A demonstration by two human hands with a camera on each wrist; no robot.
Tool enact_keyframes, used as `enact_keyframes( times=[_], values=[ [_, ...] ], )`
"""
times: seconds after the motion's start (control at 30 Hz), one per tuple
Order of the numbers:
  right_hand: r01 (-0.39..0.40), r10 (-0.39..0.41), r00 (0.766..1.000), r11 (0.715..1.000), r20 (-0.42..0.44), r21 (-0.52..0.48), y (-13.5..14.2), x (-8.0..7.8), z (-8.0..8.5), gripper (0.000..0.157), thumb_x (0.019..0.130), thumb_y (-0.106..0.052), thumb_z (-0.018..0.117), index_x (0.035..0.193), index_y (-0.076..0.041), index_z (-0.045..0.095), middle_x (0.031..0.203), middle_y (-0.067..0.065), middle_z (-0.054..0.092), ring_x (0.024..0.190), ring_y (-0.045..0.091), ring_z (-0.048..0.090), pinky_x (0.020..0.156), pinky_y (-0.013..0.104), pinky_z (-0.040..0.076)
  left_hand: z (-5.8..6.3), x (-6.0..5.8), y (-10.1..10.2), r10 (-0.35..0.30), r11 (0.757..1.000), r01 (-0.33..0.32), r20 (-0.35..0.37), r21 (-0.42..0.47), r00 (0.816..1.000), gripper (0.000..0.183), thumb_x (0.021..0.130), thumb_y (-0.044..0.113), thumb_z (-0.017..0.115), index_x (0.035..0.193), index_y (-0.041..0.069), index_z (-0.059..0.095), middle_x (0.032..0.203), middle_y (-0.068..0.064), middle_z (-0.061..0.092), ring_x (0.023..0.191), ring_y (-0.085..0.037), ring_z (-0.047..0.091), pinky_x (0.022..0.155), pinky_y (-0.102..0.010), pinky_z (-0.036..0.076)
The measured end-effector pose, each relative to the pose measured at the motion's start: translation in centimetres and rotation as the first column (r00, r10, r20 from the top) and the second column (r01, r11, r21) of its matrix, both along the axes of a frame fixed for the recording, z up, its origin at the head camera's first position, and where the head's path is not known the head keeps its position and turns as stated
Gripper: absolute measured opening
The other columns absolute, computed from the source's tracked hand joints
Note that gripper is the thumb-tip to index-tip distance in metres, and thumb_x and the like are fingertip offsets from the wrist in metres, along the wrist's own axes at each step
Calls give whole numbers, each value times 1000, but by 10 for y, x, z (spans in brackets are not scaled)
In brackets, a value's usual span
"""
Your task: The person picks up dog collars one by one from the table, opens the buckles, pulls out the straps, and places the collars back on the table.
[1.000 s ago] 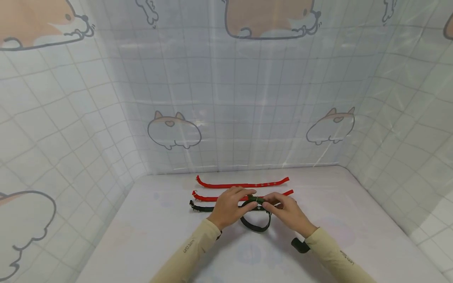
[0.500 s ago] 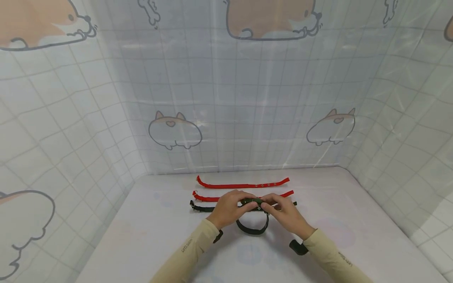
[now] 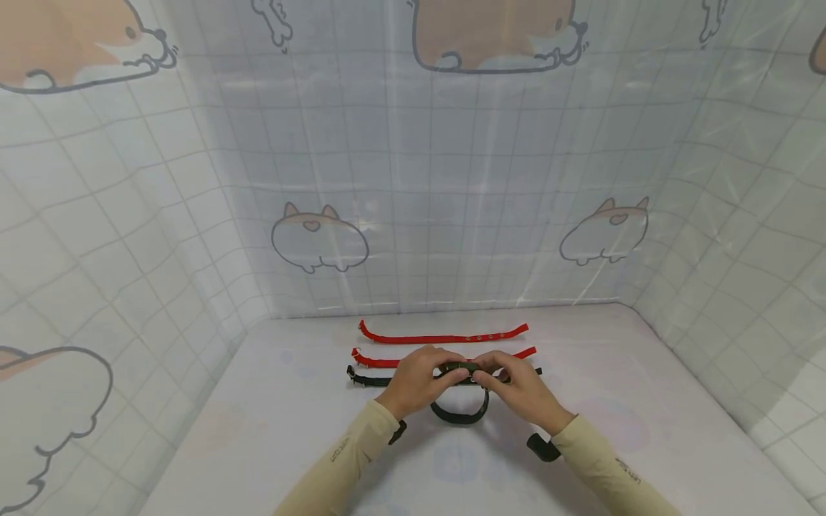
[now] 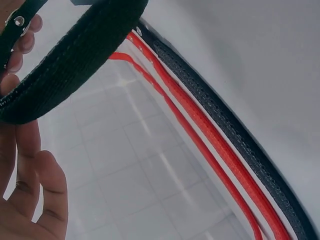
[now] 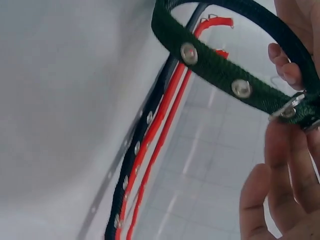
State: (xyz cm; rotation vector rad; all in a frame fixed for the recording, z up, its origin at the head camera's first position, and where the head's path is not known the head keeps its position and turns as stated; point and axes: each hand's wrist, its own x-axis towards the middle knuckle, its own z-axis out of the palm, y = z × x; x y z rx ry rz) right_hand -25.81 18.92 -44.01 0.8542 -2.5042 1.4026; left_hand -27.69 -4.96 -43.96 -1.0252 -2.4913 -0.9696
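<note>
Both hands hold a dark green collar (image 3: 459, 418) bent into a loop. In the head view my left hand (image 3: 416, 381) pinches its upper part from the left. Opposite it, my right hand (image 3: 525, 393) pinches the same part with thumb and fingers. Metal eyelets (image 5: 241, 88) run along the strap in the right wrist view, and a silver buckle (image 5: 291, 106) sits at the fingertips with the strap passing through it. The loop's plain, stitched side (image 4: 75, 65) faces the left wrist camera.
Behind the hands a black collar (image 3: 369, 381) lies stretched out on the white table (image 3: 271, 430). Beyond it lie a red collar (image 3: 377, 362) and another red collar (image 3: 419, 340), roughly parallel. A patterned curtain (image 3: 452, 179) rises at the back and sides.
The green loop has turned and shifted slightly left, its upper part now lying flatter between the fingers. The right hand has moved slightly left. The collars on the table have not moved.
</note>
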Motion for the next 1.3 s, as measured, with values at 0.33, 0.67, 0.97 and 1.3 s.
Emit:
enact_keyframes(
  times=[0.33, 0.67, 0.97, 1.3],
  values=[
    [9, -9, 1000, 1000, 15, 13, -1, 3, 3, 18, 99, -31, 69, 115, -23, 68, 102, -14, 70, 92, 10, 66, 78, 34, 54, 0, 2, -2, -1, 1000, 0, -67, -9, 998, 29, 98, 47, 64, 113, 24, 75, 102, 17, 70, 91, -2, 59, 80, -28, 53],
    [36, -18, 993, 987, -113, 156, 3, 3, 11, 21, 93, -38, 74, 112, -30, 72, 103, -21, 65, 94, 5, 61, 79, 35, 54, 1, 4, -1, -37, 998, 25, -213, -59, 976, 27, 98, 41, 67, 114, 20, 75, 101, 12, 72, 88, -4, 57, 76, -21, 49],
    [35, -23, 988, 996, -151, 77, 4, 3, 5, 21, 92, -25, 76, 112, -26, 70, 100, -19, 68, 89, 5, 63, 76, 31, 53, -1, 5, -6, -15, 999, 6, -193, -46, 981, 30, 98, 44, 66, 115, 21, 75, 103, 13, 73, 92, -6, 61, 79, -23, 50],
    [42, -40, 988, 999, -150, 12, 3, 2, 1, 23, 92, -22, 75, 114, -21, 69, 96, -16, 69, 85, 6, 65, 70, 31, 54, 0, 6, -8, 2, 1000, -5, -169, -17, 986, 29, 98, 43, 67, 114, 21, 76, 103, 15, 73, 92, -3, 60, 82, -26, 50]
  ],
)
